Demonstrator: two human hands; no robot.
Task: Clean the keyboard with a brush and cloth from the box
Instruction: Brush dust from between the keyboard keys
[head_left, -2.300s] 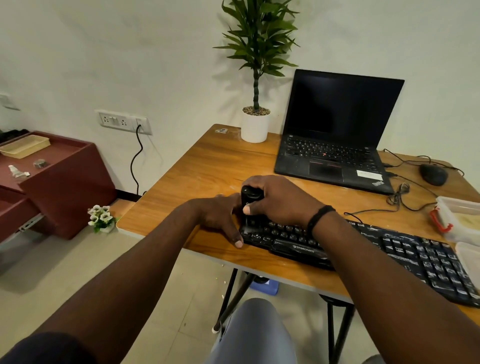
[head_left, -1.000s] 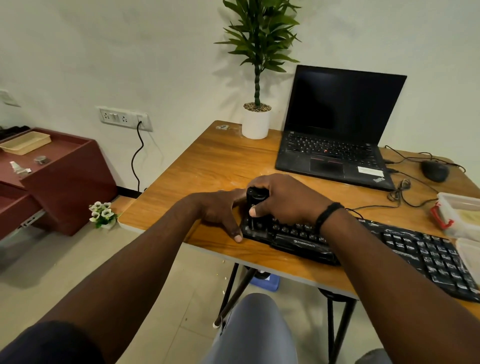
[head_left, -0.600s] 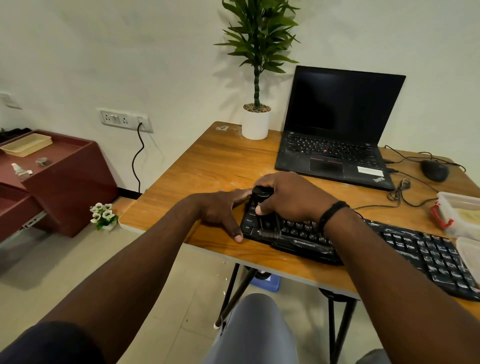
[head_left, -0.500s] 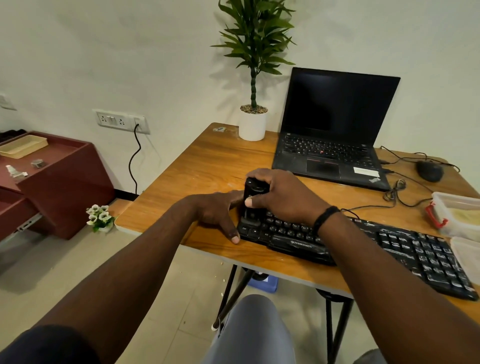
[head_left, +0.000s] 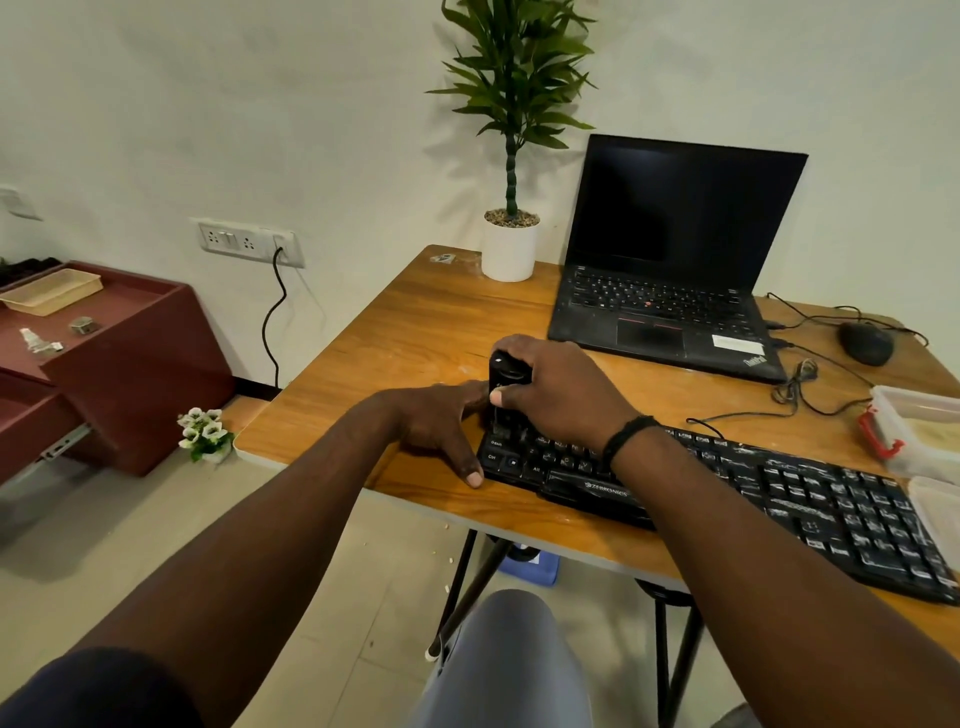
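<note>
Brushing the keyboard's left end.
My right hand (head_left: 563, 395) clamps the black brush (head_left: 506, 387) upright on the bench-top keyboard (head_left: 769, 493); left hand (head_left: 441, 421), fingers relaxed, steadies its edge. Next I judge: sweep rightward.

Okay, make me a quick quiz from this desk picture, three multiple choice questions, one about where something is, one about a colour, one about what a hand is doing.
1. Where does the white pot with the green plant stand on the wooden table?
A. just left of the open black laptop
B. on the flat black keyboard
C. beside the black mouse

2. What colour are the clips on the clear plastic box?
A. blue
B. red
C. green

3. What is the right hand doing?
A. lying flat on the laptop
B. hanging idle
C. gripping a black brush upright over the keyboard's left end

Answers: 1 A, the pot sits at the far edge next to the laptop. 2 B, the clip on the box is red. 3 C, fingers wrap the brush while the left hand rests at the keyboard's left edge.
</note>
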